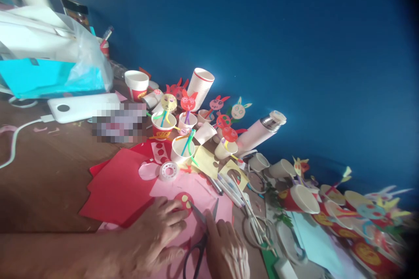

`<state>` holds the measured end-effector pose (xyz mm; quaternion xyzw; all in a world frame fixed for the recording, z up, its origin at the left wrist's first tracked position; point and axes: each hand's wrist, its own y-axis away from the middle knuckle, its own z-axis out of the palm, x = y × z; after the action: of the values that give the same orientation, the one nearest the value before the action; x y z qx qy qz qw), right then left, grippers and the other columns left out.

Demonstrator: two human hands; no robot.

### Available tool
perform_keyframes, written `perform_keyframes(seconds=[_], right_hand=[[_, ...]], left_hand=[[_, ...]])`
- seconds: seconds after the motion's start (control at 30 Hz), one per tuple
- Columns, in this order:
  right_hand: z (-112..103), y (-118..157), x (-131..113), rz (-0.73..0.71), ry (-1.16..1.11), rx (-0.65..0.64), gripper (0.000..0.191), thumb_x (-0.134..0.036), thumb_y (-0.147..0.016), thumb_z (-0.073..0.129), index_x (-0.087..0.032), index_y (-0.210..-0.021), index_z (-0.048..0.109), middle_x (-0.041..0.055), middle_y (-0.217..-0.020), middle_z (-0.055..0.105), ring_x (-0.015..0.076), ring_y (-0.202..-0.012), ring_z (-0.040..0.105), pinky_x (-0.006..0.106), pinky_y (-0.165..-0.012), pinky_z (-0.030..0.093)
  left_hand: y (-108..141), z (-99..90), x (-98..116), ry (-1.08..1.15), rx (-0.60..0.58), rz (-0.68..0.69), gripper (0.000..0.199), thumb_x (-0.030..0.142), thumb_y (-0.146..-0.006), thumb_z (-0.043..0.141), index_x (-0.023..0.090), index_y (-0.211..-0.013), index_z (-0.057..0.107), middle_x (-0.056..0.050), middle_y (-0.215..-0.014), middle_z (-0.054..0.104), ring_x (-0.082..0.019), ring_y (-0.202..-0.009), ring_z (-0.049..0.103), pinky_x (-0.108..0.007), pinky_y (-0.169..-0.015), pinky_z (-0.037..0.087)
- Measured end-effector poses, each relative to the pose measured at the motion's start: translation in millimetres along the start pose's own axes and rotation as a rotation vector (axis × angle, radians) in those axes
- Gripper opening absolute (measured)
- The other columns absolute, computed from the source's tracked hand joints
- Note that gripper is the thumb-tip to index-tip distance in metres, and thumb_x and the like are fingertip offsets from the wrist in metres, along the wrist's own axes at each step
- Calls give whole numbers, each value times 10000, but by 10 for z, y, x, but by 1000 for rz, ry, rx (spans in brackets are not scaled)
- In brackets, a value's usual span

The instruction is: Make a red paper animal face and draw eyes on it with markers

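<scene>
**Hands working scissors at a red paper disc**

The left hand (153,231) is pinching a red paper disc (182,204), its fingers (172,211) pressing at the disc's edge. The right hand (225,250) is closing around black-handled scissors (198,213), their open blades just beside the disc, over pink paper (199,192) on the wooden worktop (52,170).

Scissors (202,242) at red paper circle (179,198)
</scene>
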<state>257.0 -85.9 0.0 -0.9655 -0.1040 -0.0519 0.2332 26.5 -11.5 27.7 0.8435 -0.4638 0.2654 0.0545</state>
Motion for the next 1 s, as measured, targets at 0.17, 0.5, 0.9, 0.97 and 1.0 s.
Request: perform_keyframes(seconds=[0.17, 0.5, 0.9, 0.97, 1.0], right_hand=[[-16, -1, -7, 9, 1, 1, 621, -65, -867, 529, -315, -1433, 478, 25, -719, 582, 219, -616, 579, 320, -532, 460], [-22, 12, 5, 9, 10, -11, 593, -91, -891, 548, -333, -1429, 482, 18, -718, 572, 219, -625, 578, 317, -532, 456], [79, 118, 96, -4, 148, -88, 431, -49, -939, 454, -174, -1340, 549, 33, -751, 603, 227, -692, 610, 336, -616, 457], [69, 117, 96, -14, 134, -72, 364, -132, -989, 445, -166, -1334, 554, 41, -754, 607, 229, -694, 606, 338, -620, 453], [65, 113, 90, -20, 121, -66, 341, -164, -1005, 434, -166, -1320, 565, 43, -751, 606, 227, -690, 601, 337, -620, 450]], left_hand=[[1, -3, -7, -14, -17, -3, 348, 480, -989, 533, 220, -1166, 681, -60, -1387, 643, -307, -1282, 554, -448, -1046, 399], [-2, 6, -7, -12, 8, 22, 331, 471, -990, 531, 209, -1120, 687, -58, -1376, 648, -305, -1257, 554, -436, -1041, 373], [0, 24, 2, 21, 4, -6, 329, 478, -992, 528, 204, -1095, 678, -49, -1306, 679, -308, -1203, 575, -469, -1023, 371], [3, 34, -5, 17, 2, -5, 328, 485, -993, 525, 213, -1105, 672, -39, -1323, 673, -313, -1225, 568, -476, -1034, 367], [4, 33, -7, 12, 3, -2, 332, 492, -993, 525, 216, -1108, 670, -36, -1336, 668, -315, -1236, 565, -476, -1037, 367]])
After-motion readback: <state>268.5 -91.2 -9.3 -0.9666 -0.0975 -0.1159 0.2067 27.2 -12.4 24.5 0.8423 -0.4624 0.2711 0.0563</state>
